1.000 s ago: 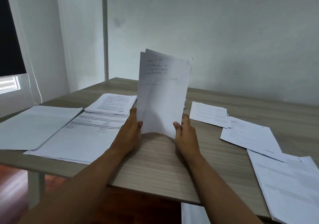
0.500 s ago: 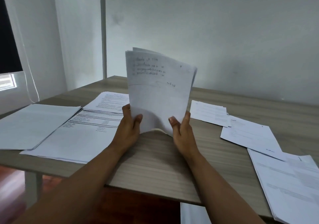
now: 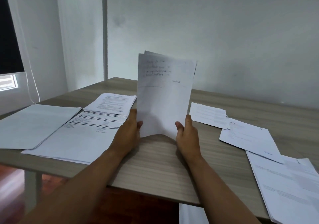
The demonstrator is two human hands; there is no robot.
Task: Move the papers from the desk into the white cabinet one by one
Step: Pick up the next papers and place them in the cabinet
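A small sheaf of white papers (image 3: 164,92) with handwritten lines near its top stands upright on the wooden desk (image 3: 155,168). My left hand (image 3: 128,132) grips its lower left edge, thumb on the front. My right hand (image 3: 187,134) grips the lower right edge the same way. The bottom edge bows up between my hands. Other papers lie flat on the desk: a printed stack (image 3: 112,103), a large sheet (image 3: 77,137) and a blank stack (image 3: 34,123) on the left. The white cabinet is not in view.
More sheets lie on the right: a small stack (image 3: 208,115), a sheet (image 3: 248,135) and a large stack (image 3: 290,189) at the desk's right front corner. A white wall stands behind the desk, a window with a blind (image 3: 10,51) at the left. A white desk leg (image 3: 32,189) stands below left.
The sheaf tilted left half a second ago and now stands straighter again. Both hands kept their grip on its lower edges.
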